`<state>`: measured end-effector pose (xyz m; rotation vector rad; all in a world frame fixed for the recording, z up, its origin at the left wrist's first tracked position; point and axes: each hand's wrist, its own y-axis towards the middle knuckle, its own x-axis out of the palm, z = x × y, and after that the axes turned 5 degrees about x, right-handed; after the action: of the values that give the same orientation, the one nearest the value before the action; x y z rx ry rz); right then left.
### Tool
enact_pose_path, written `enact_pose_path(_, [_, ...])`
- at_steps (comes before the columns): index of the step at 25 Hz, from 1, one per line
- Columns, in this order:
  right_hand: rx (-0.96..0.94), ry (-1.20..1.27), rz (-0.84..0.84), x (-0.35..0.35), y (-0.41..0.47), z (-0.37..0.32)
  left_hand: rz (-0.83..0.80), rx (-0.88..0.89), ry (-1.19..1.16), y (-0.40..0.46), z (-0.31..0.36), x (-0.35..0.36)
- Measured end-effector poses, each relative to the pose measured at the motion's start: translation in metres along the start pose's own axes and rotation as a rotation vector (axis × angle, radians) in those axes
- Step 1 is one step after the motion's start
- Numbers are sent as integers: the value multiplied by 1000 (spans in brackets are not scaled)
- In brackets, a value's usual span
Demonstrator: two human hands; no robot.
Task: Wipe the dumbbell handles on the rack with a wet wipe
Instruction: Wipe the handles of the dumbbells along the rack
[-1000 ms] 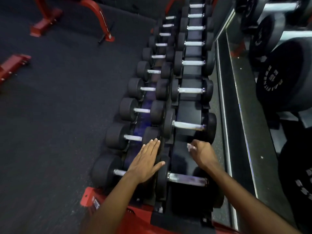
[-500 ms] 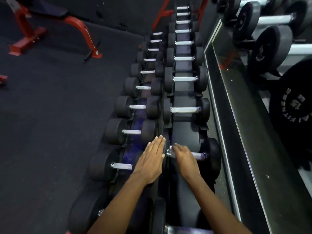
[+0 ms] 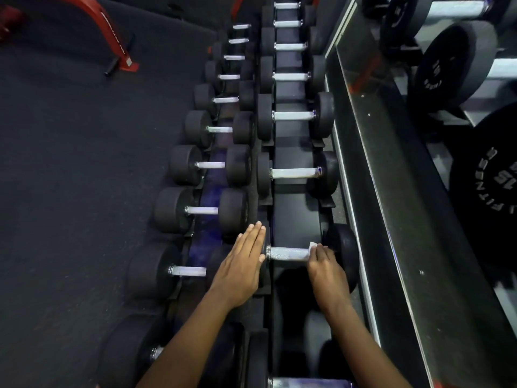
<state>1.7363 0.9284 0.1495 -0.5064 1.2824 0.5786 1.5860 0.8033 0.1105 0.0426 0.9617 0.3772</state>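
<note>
My right hand [image 3: 326, 266] curls around the wipe [image 3: 312, 245], pinching it to the right end of a handle [image 3: 288, 253] on the rack [image 3: 296, 217], hard against the dumbbell's black head [image 3: 347, 253]. My left hand [image 3: 243, 263] lies flat, fingers together, on the other head (hiding it). More dumbbells [image 3: 293, 173] line both rows; a mirror [image 3: 419, 191] runs along the right, a red frame [image 3: 117, 43] stands on the floor [image 3: 70, 163].

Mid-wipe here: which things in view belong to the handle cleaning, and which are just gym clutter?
Part of the job:
- wet wipe, held in the right hand
- dumbbell handle under the wipe
- left hand, flat on that dumbbell's left head
- other racked handles, e.g. next handle

Just lying about:
- red bench frame on the floor
- mirror with reflected weights
</note>
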Motion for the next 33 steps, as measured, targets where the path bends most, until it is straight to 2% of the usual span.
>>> enact_pose_path(4, [51, 59, -79, -1, 2, -7, -6, -21, 34, -1, 3, 0])
enact_pose_path(13, [-264, 288, 45, -1, 7, -47, 16, -27, 36, 0, 4, 2])
enact_pose_path(15, [-251, 274, 32, 1, 12, -44, 25, -33, 20, 0, 4, 5])
enact_pose_path(20, [-223, 209, -201, -3, 31, -36, 29, -39, 13, 0, 5, 6])
enact_pose_path(22, [-208, 206, -237, -8, 37, -34, 27, -45, 1, 0, 5, 6])
enact_pose_path(26, [-191, 190, -230, -12, 39, -20, 25, -40, 6, 0, 5, 5])
enact_pose_path(30, [-116, 106, -117, -13, 38, -5, 36, -36, 7, 0, 5, 4])
enact_pose_path(33, [-108, 131, -169, -10, 34, 0, 32, -38, 8, 0, 5, 4])
